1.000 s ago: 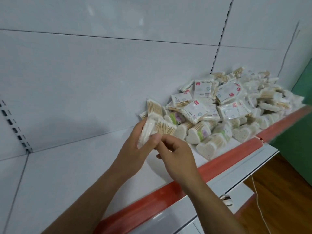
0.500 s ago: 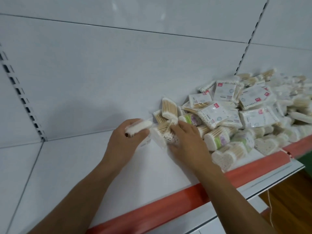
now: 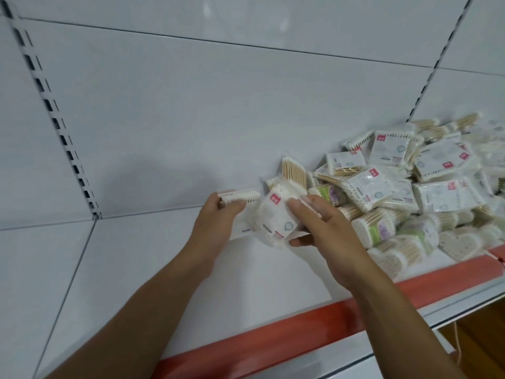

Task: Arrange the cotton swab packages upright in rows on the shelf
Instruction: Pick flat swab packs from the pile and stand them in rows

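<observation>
Left hand (image 3: 216,225): fingers (image 3: 235,207) curled round a flat, clear-wrapped square packet of wooden-stemmed cotton swabs (image 3: 240,196). It is held on edge with the white tips uppermost, close to the white back panel (image 3: 191,119).

Right hand (image 3: 328,231): fingers (image 3: 306,207) above and thumb below pinch a second clear square packet with a red label (image 3: 273,217). It is tilted and overlaps the first packet's right side; contact cannot be confirmed.

Below both sets of fingers, the white metal shelf deck (image 3: 136,269) shows no standing packet and no row.

Right of the right-hand fingers, a loose heap of mixed swab packets (image 3: 410,192), square and heart-shaped, lies jumbled up to the red front strip (image 3: 273,332).

Assessment: the task is at its opening stage. Two packets are in hand, not yet set down, and nearly the whole heap remains.
</observation>
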`<control>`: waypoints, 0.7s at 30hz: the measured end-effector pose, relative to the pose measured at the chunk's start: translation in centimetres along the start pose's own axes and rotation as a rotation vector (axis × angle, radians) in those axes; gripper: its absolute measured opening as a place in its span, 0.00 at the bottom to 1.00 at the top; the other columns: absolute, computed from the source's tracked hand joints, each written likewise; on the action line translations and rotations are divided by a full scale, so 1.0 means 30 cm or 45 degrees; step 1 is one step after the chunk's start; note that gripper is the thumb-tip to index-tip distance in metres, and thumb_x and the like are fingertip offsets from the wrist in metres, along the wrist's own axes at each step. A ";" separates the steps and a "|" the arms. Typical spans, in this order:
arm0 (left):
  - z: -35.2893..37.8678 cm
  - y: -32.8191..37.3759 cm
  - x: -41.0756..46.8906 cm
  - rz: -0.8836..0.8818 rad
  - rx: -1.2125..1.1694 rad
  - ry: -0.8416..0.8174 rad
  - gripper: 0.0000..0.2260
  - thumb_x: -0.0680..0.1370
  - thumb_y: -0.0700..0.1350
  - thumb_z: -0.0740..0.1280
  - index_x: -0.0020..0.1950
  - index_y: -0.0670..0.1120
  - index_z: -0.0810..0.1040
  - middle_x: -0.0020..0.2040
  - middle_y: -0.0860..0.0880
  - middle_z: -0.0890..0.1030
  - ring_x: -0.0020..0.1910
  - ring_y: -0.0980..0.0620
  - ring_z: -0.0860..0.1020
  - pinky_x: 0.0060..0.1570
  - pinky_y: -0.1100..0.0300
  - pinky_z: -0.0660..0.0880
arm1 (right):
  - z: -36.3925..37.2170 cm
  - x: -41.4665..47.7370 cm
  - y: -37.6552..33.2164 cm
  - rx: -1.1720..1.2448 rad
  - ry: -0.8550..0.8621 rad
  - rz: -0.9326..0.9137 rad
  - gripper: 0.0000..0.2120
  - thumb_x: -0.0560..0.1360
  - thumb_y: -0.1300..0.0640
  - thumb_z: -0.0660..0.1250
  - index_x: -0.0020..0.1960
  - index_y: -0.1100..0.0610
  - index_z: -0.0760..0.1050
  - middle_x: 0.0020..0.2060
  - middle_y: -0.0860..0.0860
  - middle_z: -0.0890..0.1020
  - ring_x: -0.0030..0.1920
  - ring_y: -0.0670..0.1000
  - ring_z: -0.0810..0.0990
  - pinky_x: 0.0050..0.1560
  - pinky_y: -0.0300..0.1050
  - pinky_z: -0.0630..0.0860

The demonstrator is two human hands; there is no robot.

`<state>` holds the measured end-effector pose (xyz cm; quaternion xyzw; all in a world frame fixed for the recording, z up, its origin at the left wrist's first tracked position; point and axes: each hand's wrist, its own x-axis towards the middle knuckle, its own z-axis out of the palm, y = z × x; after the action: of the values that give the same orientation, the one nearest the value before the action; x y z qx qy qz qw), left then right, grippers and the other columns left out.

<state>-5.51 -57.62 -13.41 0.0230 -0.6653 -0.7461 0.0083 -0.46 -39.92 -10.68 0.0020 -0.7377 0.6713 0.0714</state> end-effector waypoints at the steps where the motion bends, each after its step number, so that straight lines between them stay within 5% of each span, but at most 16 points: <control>1: 0.003 0.006 -0.008 -0.007 -0.011 -0.031 0.06 0.80 0.44 0.67 0.55 0.52 0.80 0.54 0.51 0.84 0.55 0.50 0.82 0.59 0.49 0.78 | 0.005 0.002 0.001 0.006 -0.021 -0.008 0.07 0.79 0.53 0.66 0.51 0.54 0.81 0.37 0.47 0.84 0.39 0.44 0.82 0.39 0.39 0.80; 4: 0.006 0.016 -0.023 0.018 -0.021 -0.162 0.08 0.80 0.50 0.68 0.58 0.50 0.81 0.54 0.50 0.85 0.56 0.50 0.83 0.59 0.50 0.78 | 0.018 0.006 0.010 -0.007 -0.022 -0.021 0.08 0.78 0.52 0.66 0.52 0.53 0.83 0.38 0.48 0.85 0.39 0.43 0.82 0.38 0.37 0.79; 9: 0.006 -0.010 -0.027 0.079 0.091 -0.439 0.27 0.69 0.51 0.78 0.66 0.47 0.76 0.57 0.49 0.85 0.58 0.48 0.83 0.58 0.50 0.78 | 0.039 0.030 0.016 0.083 0.086 0.017 0.12 0.77 0.53 0.69 0.57 0.58 0.80 0.48 0.57 0.85 0.47 0.53 0.85 0.43 0.43 0.82; 14: 0.004 -0.017 -0.033 0.204 0.153 -0.163 0.18 0.73 0.39 0.76 0.59 0.53 0.76 0.50 0.56 0.84 0.46 0.64 0.82 0.41 0.70 0.76 | 0.057 0.075 0.016 0.047 0.189 -0.016 0.09 0.76 0.50 0.70 0.53 0.53 0.81 0.47 0.52 0.85 0.46 0.46 0.83 0.48 0.43 0.80; 17: -0.002 -0.001 -0.030 0.249 0.118 -0.026 0.17 0.74 0.38 0.75 0.57 0.55 0.75 0.48 0.59 0.83 0.39 0.70 0.79 0.37 0.76 0.72 | 0.048 0.156 0.003 -0.307 0.415 -0.154 0.11 0.75 0.48 0.70 0.54 0.52 0.79 0.49 0.45 0.83 0.52 0.44 0.81 0.58 0.47 0.77; 21: -0.009 0.012 -0.033 0.256 0.104 0.011 0.18 0.74 0.39 0.75 0.59 0.53 0.74 0.49 0.59 0.82 0.37 0.73 0.77 0.36 0.77 0.71 | 0.049 0.269 -0.012 -1.018 0.385 -0.222 0.22 0.75 0.47 0.68 0.65 0.55 0.73 0.60 0.52 0.78 0.62 0.54 0.75 0.60 0.49 0.71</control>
<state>-4.53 -57.89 -13.06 -0.0402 -0.6942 -0.7136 0.0851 -8.56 -40.66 -9.58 -0.0618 -0.9179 0.3171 0.2303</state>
